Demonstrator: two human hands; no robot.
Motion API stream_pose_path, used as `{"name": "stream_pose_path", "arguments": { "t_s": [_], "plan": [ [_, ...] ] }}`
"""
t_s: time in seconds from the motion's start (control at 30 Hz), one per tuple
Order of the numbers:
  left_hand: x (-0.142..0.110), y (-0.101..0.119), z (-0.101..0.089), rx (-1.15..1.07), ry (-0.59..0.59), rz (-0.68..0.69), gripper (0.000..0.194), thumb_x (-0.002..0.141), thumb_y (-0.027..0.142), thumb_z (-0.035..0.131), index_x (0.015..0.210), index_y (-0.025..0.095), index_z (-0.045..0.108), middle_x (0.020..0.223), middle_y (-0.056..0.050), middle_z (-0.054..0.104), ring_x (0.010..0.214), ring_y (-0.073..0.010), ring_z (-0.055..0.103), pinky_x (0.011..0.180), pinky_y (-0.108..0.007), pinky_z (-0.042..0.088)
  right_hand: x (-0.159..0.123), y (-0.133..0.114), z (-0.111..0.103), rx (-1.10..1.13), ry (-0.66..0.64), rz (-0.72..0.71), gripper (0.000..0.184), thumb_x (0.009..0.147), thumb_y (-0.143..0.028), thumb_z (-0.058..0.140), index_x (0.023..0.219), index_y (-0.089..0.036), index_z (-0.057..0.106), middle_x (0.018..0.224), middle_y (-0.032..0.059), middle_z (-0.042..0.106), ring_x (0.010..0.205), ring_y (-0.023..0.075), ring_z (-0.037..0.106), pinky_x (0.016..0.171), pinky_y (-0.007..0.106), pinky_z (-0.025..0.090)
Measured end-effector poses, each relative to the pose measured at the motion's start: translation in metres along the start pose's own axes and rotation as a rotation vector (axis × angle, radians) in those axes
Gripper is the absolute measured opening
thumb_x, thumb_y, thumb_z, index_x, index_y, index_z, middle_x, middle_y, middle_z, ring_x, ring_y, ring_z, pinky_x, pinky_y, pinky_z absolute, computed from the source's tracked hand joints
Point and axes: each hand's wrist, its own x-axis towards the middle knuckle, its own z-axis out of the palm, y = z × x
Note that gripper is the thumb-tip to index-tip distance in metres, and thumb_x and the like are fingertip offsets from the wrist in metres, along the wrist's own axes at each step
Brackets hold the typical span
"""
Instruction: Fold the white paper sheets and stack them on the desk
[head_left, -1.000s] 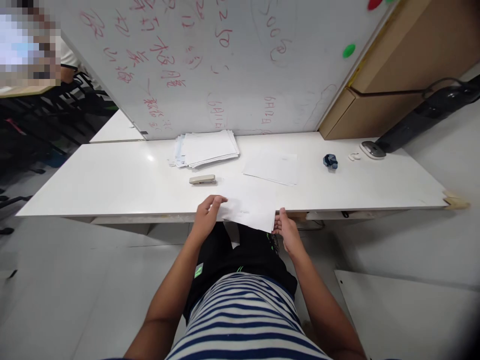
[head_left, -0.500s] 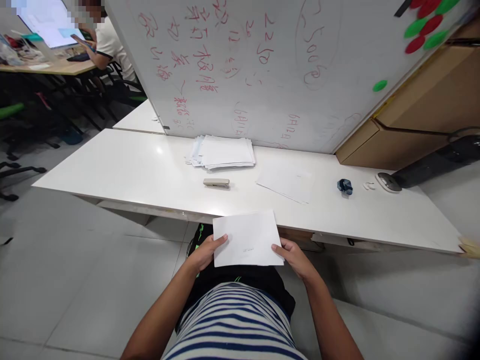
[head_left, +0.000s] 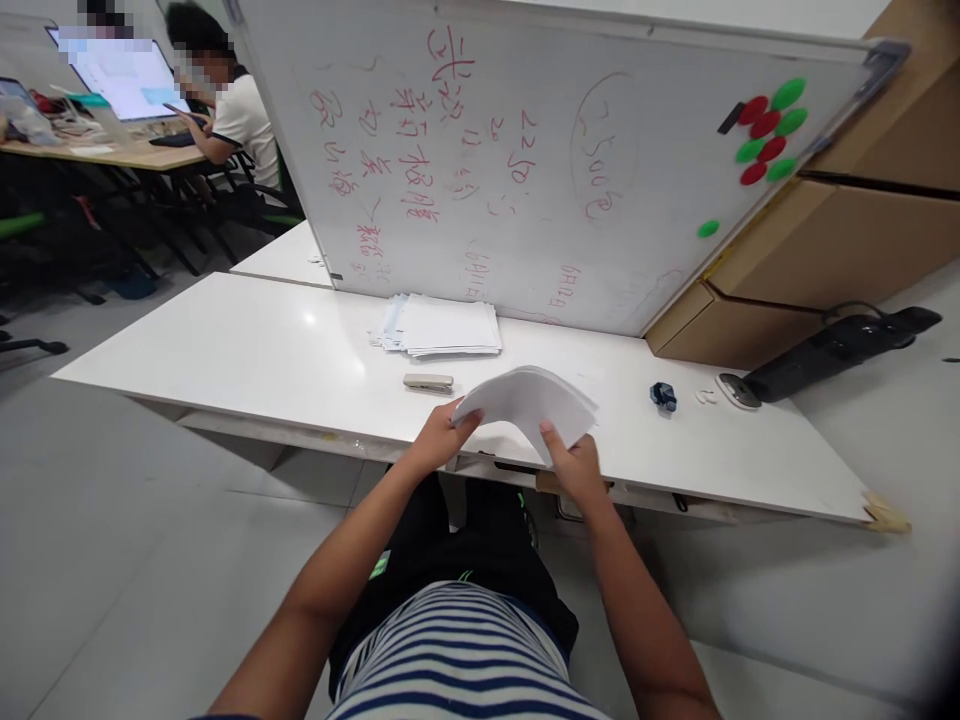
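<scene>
Some white paper sheets (head_left: 525,395) arch upward between my two hands, above the front part of the white table (head_left: 225,350). My left hand (head_left: 448,437) pinches their left end, thumb on top. At the right end, my right hand (head_left: 576,462) grips them with the thumb pressed on the near face. A beige stapler (head_left: 428,383) lies just beyond my left hand. Behind it rests a stack of papers (head_left: 454,326). The loose paper on the table to the right is mostly hidden behind the bent sheets.
A whiteboard (head_left: 510,150) with red writing and magnets stands along the table's back. To the right are a small dark blue object (head_left: 663,398), a black device on a round base (head_left: 832,350) and cardboard boxes (head_left: 840,230). A person (head_left: 244,125) sits at another desk, far left.
Both hands have moved forward over the table with the sheets. The sheets were flat and now bend into an arch. The view has tilted up a little.
</scene>
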Motion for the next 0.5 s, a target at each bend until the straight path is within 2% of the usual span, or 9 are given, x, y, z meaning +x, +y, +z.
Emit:
{"name": "stream_pose_path", "arguments": {
  "t_s": [0.13, 0.23, 0.37, 0.43, 0.5],
  "plan": [
    [0.004, -0.024, 0.014, 0.038, 0.070, 0.016, 0.036, 0.089, 0.046, 0.046, 0.095, 0.018, 0.067, 0.090, -0.005, 0.069, 0.085, -0.0221, 0.062, 0.075, -0.033, 0.051, -0.003, 0.026, 0.025, -0.066, 0.075, -0.032, 0.043, 0.075, -0.054, 0.064, 0.097, -0.017, 0.068, 0.096, 0.0143, 0.070, 0.106, 0.0328, 0.059, 0.087, 0.042, 0.047],
    [-0.003, -0.032, 0.011, 0.043, 0.077, -0.016, 0.036, 0.087, 0.048, 0.048, 0.097, 0.018, 0.067, 0.091, -0.005, 0.070, 0.085, -0.0228, 0.062, 0.075, -0.033, 0.051, -0.010, 0.041, 0.027, -0.111, 0.107, -0.099, 0.033, 0.079, -0.049, 0.063, 0.093, -0.020, 0.068, 0.088, 0.0121, 0.068, 0.099, 0.0319, 0.060, 0.085, 0.041, 0.047],
    [-0.003, -0.030, -0.004, 0.024, 0.030, -0.097, 0.037, 0.083, 0.048, 0.052, 0.096, 0.016, 0.067, 0.095, -0.006, 0.070, 0.090, -0.0259, 0.063, 0.077, -0.035, 0.051, -0.021, 0.045, 0.022, -0.239, -0.026, -0.206, 0.026, 0.081, -0.046, 0.060, 0.081, -0.022, 0.070, 0.077, 0.0105, 0.067, 0.088, 0.0315, 0.062, 0.086, 0.046, 0.045],
    [-0.001, -0.023, -0.013, -0.020, -0.026, -0.098, 0.040, 0.082, 0.048, 0.056, 0.104, 0.016, 0.066, 0.101, -0.007, 0.070, 0.093, -0.0261, 0.064, 0.078, -0.035, 0.051, -0.029, 0.042, 0.018, -0.258, -0.054, -0.180, 0.027, 0.081, -0.047, 0.059, 0.084, -0.023, 0.071, 0.082, 0.0116, 0.069, 0.090, 0.0329, 0.063, 0.089, 0.047, 0.045],
    [0.003, -0.015, -0.024, -0.071, -0.081, -0.070, 0.048, 0.083, 0.048, 0.055, 0.120, 0.018, 0.059, 0.108, -0.008, 0.069, 0.094, -0.0240, 0.064, 0.077, -0.032, 0.052, -0.038, 0.040, 0.013, -0.202, -0.003, -0.023, 0.032, 0.081, -0.049, 0.059, 0.094, -0.021, 0.071, 0.093, 0.0129, 0.071, 0.098, 0.0338, 0.063, 0.091, 0.047, 0.046]
  ]
}}
